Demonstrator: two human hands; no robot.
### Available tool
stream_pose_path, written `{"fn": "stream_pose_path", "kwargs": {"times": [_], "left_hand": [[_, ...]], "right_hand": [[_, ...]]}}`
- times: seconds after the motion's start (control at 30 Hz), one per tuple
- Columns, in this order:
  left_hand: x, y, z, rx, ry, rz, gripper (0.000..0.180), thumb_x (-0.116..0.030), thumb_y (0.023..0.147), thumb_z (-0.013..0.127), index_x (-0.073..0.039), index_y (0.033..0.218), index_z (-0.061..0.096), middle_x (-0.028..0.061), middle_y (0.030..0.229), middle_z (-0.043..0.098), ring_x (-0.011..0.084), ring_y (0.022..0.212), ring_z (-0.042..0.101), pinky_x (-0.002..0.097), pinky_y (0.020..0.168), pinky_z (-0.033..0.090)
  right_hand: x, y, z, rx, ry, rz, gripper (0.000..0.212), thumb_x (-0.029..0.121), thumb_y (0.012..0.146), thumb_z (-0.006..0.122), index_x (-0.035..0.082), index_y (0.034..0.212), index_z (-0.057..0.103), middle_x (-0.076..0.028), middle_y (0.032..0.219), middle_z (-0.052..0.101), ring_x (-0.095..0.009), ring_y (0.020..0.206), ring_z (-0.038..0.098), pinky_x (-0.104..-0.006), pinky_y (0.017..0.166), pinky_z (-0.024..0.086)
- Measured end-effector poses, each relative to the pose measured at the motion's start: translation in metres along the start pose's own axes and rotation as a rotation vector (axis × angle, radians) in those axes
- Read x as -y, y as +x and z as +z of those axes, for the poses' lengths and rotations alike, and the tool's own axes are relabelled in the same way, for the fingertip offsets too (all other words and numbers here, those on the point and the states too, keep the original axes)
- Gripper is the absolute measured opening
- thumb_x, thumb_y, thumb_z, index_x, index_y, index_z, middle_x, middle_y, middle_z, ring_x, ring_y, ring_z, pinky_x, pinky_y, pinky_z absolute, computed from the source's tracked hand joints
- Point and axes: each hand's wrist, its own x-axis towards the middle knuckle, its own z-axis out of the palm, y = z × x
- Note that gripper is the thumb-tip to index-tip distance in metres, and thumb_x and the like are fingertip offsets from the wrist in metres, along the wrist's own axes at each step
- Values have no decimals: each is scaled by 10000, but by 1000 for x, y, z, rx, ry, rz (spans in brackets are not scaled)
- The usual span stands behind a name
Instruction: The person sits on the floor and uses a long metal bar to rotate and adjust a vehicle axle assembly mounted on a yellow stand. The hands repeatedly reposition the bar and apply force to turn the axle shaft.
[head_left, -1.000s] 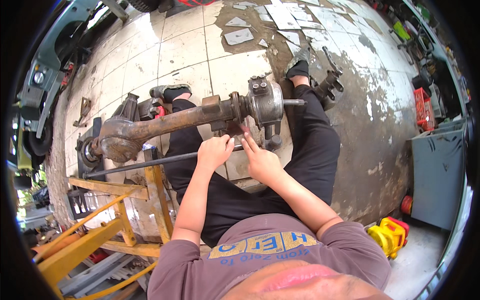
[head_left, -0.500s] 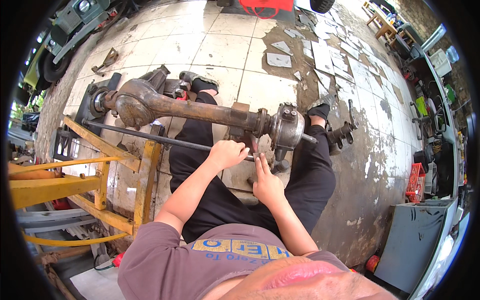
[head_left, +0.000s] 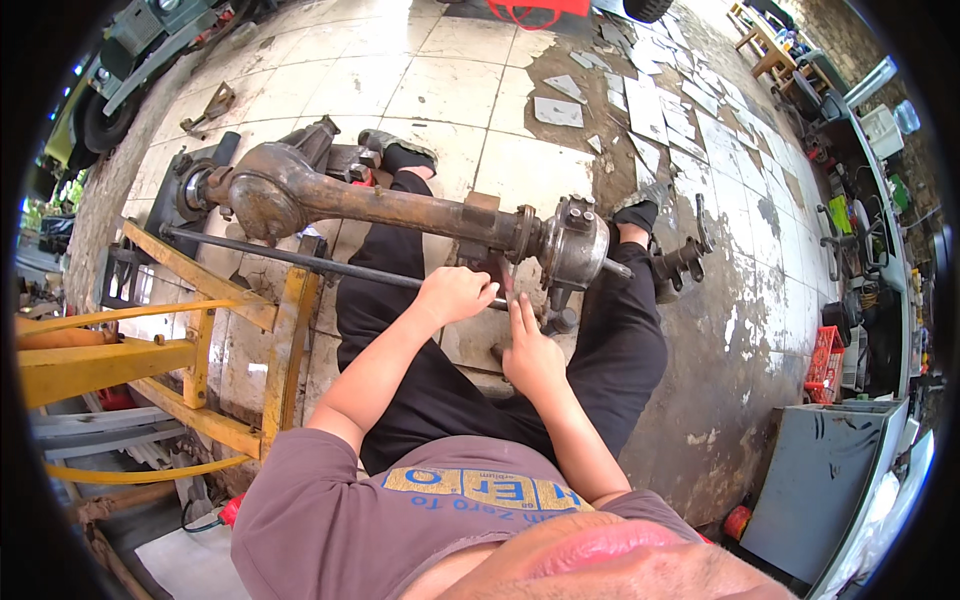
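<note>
My left hand (head_left: 455,296) is closed in a fist over a long dark steel rod (head_left: 350,270). What its fingers grip is hidden; a blurred reddish, narrow thing (head_left: 507,275) shows just beyond them. Two fingers of my right hand (head_left: 533,358) are stretched forward at the rod's right end, seemingly touching it; thumb and other fingers are mostly out of sight. Behind both hands lies a rusty vehicle axle housing (head_left: 390,212), its round bulge at the left. At its right end is a greasy metal hub (head_left: 576,240) with a short shaft sticking out.
My black-trousered legs (head_left: 625,345) spread around the work. A yellow steel frame (head_left: 285,350) stands close on the left. Another metal part (head_left: 680,265) lies by my right foot. Broken tiles (head_left: 640,110) cover the floor ahead. A grey cabinet (head_left: 815,480) and red crate (head_left: 826,362) stand right.
The reddish narrow thing beyond my left fist has shifted slightly and looks blurred. My right hand has moved a little upward and left. The axle and rod keep their places.
</note>
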Motion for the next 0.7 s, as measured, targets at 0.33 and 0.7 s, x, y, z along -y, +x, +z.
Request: {"fn": "stream_pose_path", "kwargs": {"times": [0.33,0.7], "left_hand": [[-4,2,-1,12,37,-2,457,-460,1123,548,-93,1004,793,196,919,817,432,901,804,573,844,647],[-8,5,-11,65,-16,-18,460,-468,1134,534,-103,1041,799,204,939,817,431,948,800,569,889,636]], "right_hand": [[2,-17,0,-47,-24,-43,898,108,836,678,-2,1702,466,-189,1833,380,-393,746,801,-512,665,662],[0,-5,-3,-41,-64,-18,854,122,869,665,3,1692,467,-167,1830,393,-384,814,817,-483,695,666]]}}
